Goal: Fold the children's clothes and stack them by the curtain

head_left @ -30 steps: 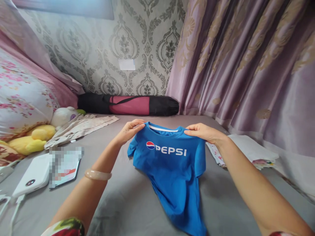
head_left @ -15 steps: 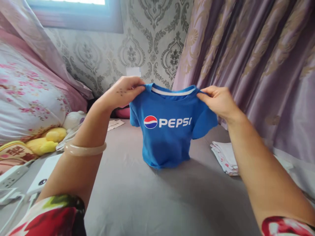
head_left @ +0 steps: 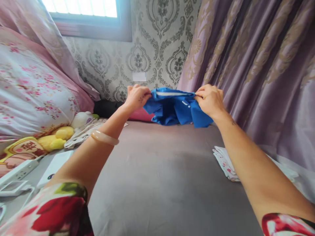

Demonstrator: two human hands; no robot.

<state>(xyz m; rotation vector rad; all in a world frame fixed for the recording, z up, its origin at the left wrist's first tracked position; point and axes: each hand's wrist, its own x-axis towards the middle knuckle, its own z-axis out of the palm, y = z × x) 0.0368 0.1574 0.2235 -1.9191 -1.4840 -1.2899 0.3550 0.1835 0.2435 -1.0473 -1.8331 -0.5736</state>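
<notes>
My left hand [head_left: 136,96] and right hand [head_left: 209,100] each pinch a shoulder of the blue shirt [head_left: 176,108], held bunched in the air above the far end of the bed [head_left: 159,170]. Folded cloths [head_left: 225,162] lie under my right forearm; a yellow plush [head_left: 55,139] sits at left.

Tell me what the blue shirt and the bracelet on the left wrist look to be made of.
Blue shirt: soft knit fabric, probably cotton jersey; matte, it bunches in limp folds between the left hand and right hand. Bracelet: pale, glossy and translucent, possibly jade or glass; rigid ring.
</notes>
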